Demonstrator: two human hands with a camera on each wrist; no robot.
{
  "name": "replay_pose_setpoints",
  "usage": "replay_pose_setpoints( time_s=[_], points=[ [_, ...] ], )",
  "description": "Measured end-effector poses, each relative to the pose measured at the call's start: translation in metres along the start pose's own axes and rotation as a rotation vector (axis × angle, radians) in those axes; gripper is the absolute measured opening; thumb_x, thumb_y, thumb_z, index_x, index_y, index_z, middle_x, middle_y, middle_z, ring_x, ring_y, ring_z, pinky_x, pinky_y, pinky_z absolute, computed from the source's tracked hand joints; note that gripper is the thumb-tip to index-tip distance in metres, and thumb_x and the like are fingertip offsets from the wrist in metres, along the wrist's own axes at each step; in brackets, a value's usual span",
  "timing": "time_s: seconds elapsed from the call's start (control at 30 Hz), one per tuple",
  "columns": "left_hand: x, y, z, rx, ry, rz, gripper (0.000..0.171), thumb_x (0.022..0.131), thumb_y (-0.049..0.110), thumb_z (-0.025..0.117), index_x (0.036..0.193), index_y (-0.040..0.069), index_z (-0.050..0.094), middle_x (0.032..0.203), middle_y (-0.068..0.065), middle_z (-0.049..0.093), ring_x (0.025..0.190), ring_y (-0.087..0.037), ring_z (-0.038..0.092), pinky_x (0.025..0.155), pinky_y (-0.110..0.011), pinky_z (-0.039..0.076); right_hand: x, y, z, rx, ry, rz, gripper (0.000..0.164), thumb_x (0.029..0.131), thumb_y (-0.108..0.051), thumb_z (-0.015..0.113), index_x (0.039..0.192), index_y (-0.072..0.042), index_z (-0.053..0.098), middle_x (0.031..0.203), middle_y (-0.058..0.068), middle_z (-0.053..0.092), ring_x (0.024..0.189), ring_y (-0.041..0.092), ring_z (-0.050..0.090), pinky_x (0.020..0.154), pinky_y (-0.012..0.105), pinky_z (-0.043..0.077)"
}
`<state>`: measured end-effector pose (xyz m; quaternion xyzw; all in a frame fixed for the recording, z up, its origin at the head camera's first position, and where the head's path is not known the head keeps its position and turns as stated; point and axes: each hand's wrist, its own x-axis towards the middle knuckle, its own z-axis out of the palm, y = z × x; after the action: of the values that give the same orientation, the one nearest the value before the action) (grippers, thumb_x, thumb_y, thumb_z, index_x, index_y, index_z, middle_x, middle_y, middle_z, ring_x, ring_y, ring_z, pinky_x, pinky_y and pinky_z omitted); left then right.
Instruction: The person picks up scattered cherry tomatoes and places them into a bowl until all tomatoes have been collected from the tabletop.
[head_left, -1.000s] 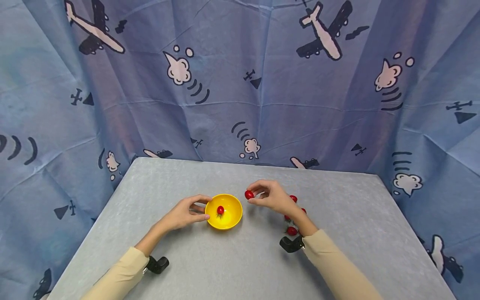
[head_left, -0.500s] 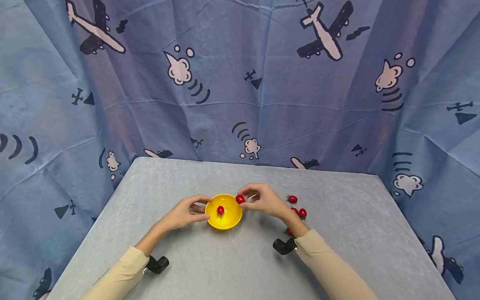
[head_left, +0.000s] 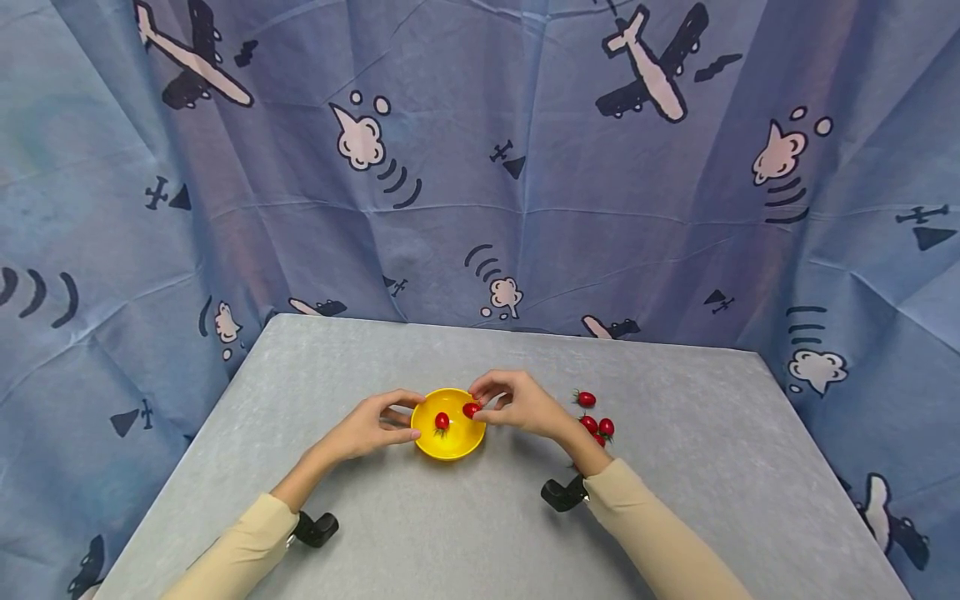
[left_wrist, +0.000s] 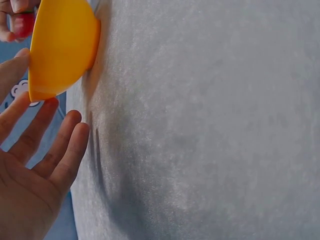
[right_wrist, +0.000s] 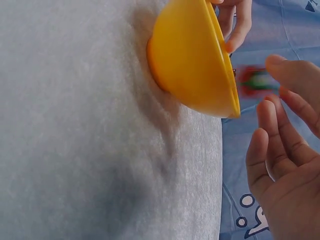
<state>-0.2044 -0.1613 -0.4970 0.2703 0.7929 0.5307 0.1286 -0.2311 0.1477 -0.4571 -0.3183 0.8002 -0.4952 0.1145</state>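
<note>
A yellow bowl [head_left: 448,448] stands on the grey table, with one cherry tomato [head_left: 442,421] in it. My left hand [head_left: 373,427] touches the bowl's left side with thumb and fingertips; the left wrist view shows these fingers [left_wrist: 32,132] extended, the last two off the bowl. Over the bowl's right rim is my right hand [head_left: 513,404], a second cherry tomato [head_left: 470,410] at its fingertips. In the right wrist view that tomato [right_wrist: 251,81] is blurred, just beyond the parted thumb and index finger of the sharp right hand [right_wrist: 287,145], its green stem toward them.
Several more cherry tomatoes [head_left: 588,424] lie on the table [head_left: 720,467] to the right, partly behind the right forearm. A blue curtain [head_left: 450,167] with printed airplanes hangs behind the table's far edge. Each wrist wears a black camera [head_left: 564,494].
The right hand has moved left to the bowl's rim with its tomato, which has shifted down past the fingertips over the bowl. More tomatoes at right have come into view. The left hand stays.
</note>
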Motion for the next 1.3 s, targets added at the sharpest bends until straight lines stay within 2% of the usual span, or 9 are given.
replay_pose_setpoints(
  time_s=[0.23,0.37,0.47,0.63,0.73,0.87,1.07,1.3],
  points=[
    [0.0,0.001,0.0,0.003,0.002,-0.001,0.05,0.092,0.009,0.078,0.138,0.0,0.058,0.136,-0.016,0.058,0.108,-0.029,0.066,0.089,-0.033,0.057,-0.006,0.002,-0.007,0.017,0.009,-0.012,0.031,0.087,-0.004,0.081,0.113,0.005,0.07,0.107,0.016,0.069,0.094,0.026,0.065,0.08,0.039,0.058],
    [0.0,0.0,0.0,0.0,0.004,-0.002,0.051,0.092,0.008,0.077,0.138,0.0,0.058,0.137,-0.016,0.058,0.109,-0.029,0.066,0.089,-0.033,0.057,-0.011,0.004,-0.014,-0.001,0.028,0.012,0.026,0.087,-0.004,0.081,0.112,0.0,0.071,0.109,0.019,0.068,0.093,0.024,0.065,0.081,0.04,0.058],
    [-0.001,0.0,0.0,0.003,0.005,0.002,0.051,0.092,0.008,0.077,0.138,0.0,0.058,0.136,-0.016,0.058,0.108,-0.029,0.066,0.089,-0.034,0.057,-0.015,0.007,-0.021,-0.022,0.04,0.032,0.024,0.088,-0.006,0.081,0.11,-0.006,0.073,0.108,0.016,0.069,0.093,0.022,0.064,0.081,0.039,0.058],
    [-0.001,0.001,-0.001,0.008,0.005,0.016,0.05,0.092,0.009,0.078,0.137,-0.001,0.058,0.135,-0.017,0.059,0.108,-0.03,0.067,0.089,-0.037,0.057,-0.023,0.008,-0.032,-0.044,0.054,0.03,0.023,0.089,-0.005,0.08,0.111,-0.004,0.072,0.106,0.008,0.07,0.092,0.022,0.065,0.08,0.039,0.058],
    [-0.001,0.0,0.0,0.014,0.004,0.015,0.05,0.092,0.009,0.077,0.137,-0.002,0.058,0.135,-0.018,0.058,0.108,-0.03,0.067,0.089,-0.037,0.057,-0.028,0.011,-0.038,-0.049,0.068,0.037,0.023,0.089,-0.004,0.079,0.111,-0.003,0.072,0.106,0.012,0.069,0.092,0.024,0.065,0.08,0.04,0.058],
    [-0.001,0.001,0.0,0.013,0.005,-0.002,0.051,0.092,0.009,0.078,0.138,0.0,0.058,0.136,-0.016,0.058,0.109,-0.03,0.066,0.09,-0.038,0.057,-0.037,0.015,-0.047,-0.047,0.084,0.053,0.022,0.09,-0.006,0.079,0.111,-0.003,0.072,0.109,0.017,0.068,0.093,0.025,0.065,0.082,0.041,0.058],
    [-0.001,0.003,0.001,0.003,0.008,-0.013,0.05,0.092,0.01,0.077,0.138,-0.001,0.058,0.136,-0.017,0.058,0.109,-0.03,0.066,0.091,-0.038,0.057,-0.053,0.021,-0.064,-0.076,0.107,0.067,0.022,0.09,-0.007,0.079,0.111,-0.005,0.072,0.108,0.014,0.068,0.094,0.023,0.066,0.081,0.038,0.058],
    [-0.001,0.003,0.001,0.005,0.006,-0.021,0.05,0.093,0.01,0.077,0.138,0.0,0.057,0.137,-0.018,0.057,0.11,-0.031,0.066,0.091,-0.038,0.057,-0.073,0.031,-0.082,-0.073,0.131,0.086,0.023,0.091,-0.004,0.077,0.113,-0.001,0.07,0.109,0.024,0.067,0.093,0.024,0.066,0.081,0.035,0.058]
  ],
)
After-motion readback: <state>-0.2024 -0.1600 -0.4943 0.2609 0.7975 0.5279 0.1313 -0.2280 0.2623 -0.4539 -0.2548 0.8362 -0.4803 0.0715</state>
